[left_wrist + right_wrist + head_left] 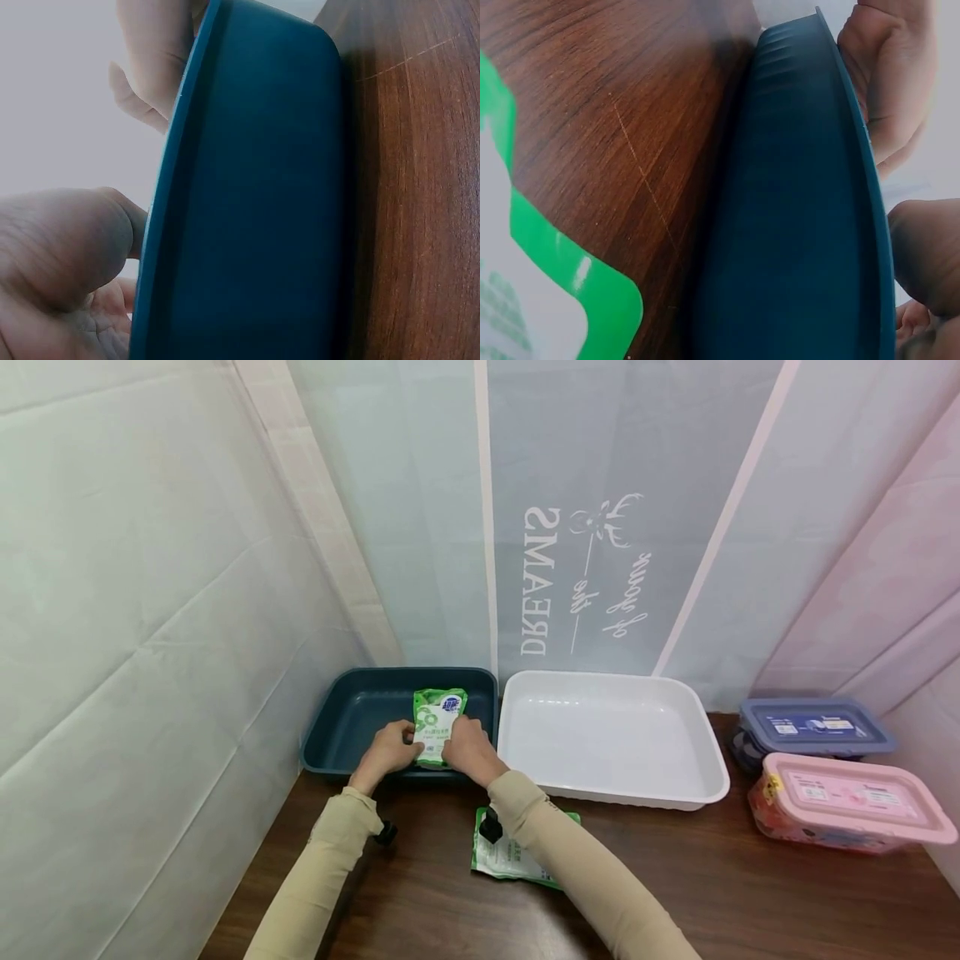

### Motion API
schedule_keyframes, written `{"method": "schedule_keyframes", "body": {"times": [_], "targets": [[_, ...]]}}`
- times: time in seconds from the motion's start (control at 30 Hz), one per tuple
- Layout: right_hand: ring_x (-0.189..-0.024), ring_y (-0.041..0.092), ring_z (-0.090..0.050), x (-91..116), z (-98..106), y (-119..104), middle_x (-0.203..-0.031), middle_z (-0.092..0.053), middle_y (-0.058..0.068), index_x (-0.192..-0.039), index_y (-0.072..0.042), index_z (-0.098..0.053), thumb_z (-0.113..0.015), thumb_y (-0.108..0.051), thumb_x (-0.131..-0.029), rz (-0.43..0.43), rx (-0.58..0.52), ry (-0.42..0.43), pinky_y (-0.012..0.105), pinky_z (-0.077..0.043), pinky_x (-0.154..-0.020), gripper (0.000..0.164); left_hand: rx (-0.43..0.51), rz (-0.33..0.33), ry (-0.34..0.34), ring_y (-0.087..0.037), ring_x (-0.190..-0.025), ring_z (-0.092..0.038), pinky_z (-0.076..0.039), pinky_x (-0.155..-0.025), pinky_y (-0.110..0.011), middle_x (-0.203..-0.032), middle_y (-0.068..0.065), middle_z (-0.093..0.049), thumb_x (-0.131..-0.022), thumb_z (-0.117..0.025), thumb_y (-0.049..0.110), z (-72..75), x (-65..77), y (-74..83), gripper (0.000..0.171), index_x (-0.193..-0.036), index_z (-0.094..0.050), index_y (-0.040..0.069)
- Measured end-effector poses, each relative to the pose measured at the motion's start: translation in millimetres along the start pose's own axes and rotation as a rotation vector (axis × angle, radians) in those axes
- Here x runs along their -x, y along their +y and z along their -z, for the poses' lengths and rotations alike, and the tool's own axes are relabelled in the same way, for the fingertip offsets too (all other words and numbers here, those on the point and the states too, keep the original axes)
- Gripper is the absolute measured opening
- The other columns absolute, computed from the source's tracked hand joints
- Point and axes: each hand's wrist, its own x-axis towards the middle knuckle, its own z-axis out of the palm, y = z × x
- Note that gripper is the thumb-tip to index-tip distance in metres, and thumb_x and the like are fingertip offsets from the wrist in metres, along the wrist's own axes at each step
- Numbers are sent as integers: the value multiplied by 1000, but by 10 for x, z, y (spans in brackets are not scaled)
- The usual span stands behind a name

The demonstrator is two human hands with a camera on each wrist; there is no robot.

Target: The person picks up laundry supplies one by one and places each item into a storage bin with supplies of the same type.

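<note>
A green-and-white pouch (437, 731) with a blue label near its top lies inside the dark teal tray (352, 710), toward its right side. My left hand (388, 750) grips the pouch's left edge, thumb on the front. On the opposite edge, my right hand (471, 748) holds it near the lower right corner. In both wrist views the tray's outer wall (255, 195) hides the pouch and part of the fingers. A second green-and-white pouch (510, 858) lies flat on the table, partly under the right forearm.
Right beside the teal tray stands a white tray (607, 735). Farther right are two lidded boxes, one with a blue lid (817, 727) and a pink one (847, 802) in front of it. Hanging cloth (420, 527) encloses the back and sides of the wooden table (405, 893).
</note>
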Motion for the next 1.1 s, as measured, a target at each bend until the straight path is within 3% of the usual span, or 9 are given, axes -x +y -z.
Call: {"method": "schedule_keyframes", "body": {"times": [0.13, 0.27, 0.37, 0.47, 0.7, 0.83, 0.93, 1.1], "targets": [[-60, 24, -63, -26, -31, 3, -82, -62, 13, -125, 6, -60, -64, -13, -104, -13, 37, -10, 32, -49, -49, 29, -38, 14, -5, -30, -106, -59, -51, -89, -44, -132, -21, -61, -107, -63, 21, -14, -32, 16, 42, -143, -58, -1], [-58, 24, -62, -47, -64, 8, -79, -61, 14, -124, 8, -61, -65, -10, -102, -1, 64, -4, 32, -48, -47, 29, -64, 10, -10, -21, -75, -46, -38, -70, -39, -96, -13, -54, -106, -63, 18, -25, -69, 29, 16, -104, -59, 3], [-56, 24, -61, -51, -75, 15, -77, -60, 14, -125, 9, -60, -66, -7, -100, 9, 78, 2, 32, -47, -47, 30, -59, 7, -22, -20, -66, -38, -34, -65, -39, -82, -10, -45, -105, -64, 17, -28, -107, 29, 24, -88, -50, 7], [-57, 24, -61, -37, -78, 21, -78, -60, 15, -126, 9, -60, -67, -5, -99, 23, 85, 7, 32, -48, -48, 32, -58, -36, -20, -18, -61, -35, -32, -60, -38, -76, -6, -41, -105, -63, 19, -122, -311, -194, 29, -83, -46, 12], [-62, 23, -62, -11, -90, 24, -86, -61, 16, -127, 10, -59, -72, -6, -97, 33, 77, 18, 34, -53, -54, 36, -52, -45, -15, -18, -57, -30, -29, -57, -36, -67, -4, -37, -103, -62, 12, -135, -256, -116, 28, -80, -45, 10], [-62, 23, -62, -11, -103, 19, -85, -61, 15, -126, 10, -60, -72, -4, -97, 33, 62, 8, 33, -52, -53, 35, -77, -51, -14, -18, -53, -33, -30, -52, -36, -65, -3, -38, -101, -63, 15, -248, -512, -369, 27, -80, -46, 12], [-60, 23, -61, -11, -108, 14, -82, -61, 14, -123, 9, -61, -72, -3, -97, 32, 57, -1, 32, -50, -51, 31, -105, -21, -21, -17, -53, -34, -31, -51, -36, -66, -3, -40, -102, -63, 20, -288, -585, -436, 24, -83, -50, 13], [-59, 22, -60, -24, -122, 20, -81, -60, 13, -120, 8, -62, -71, -2, -97, 27, 53, -6, 31, -48, -50, 27, -113, -14, -10, -20, -56, -36, -32, -53, -37, -71, -7, -42, -102, -62, 17, -244, -447, -304, 18, -87, -52, 11]]}}
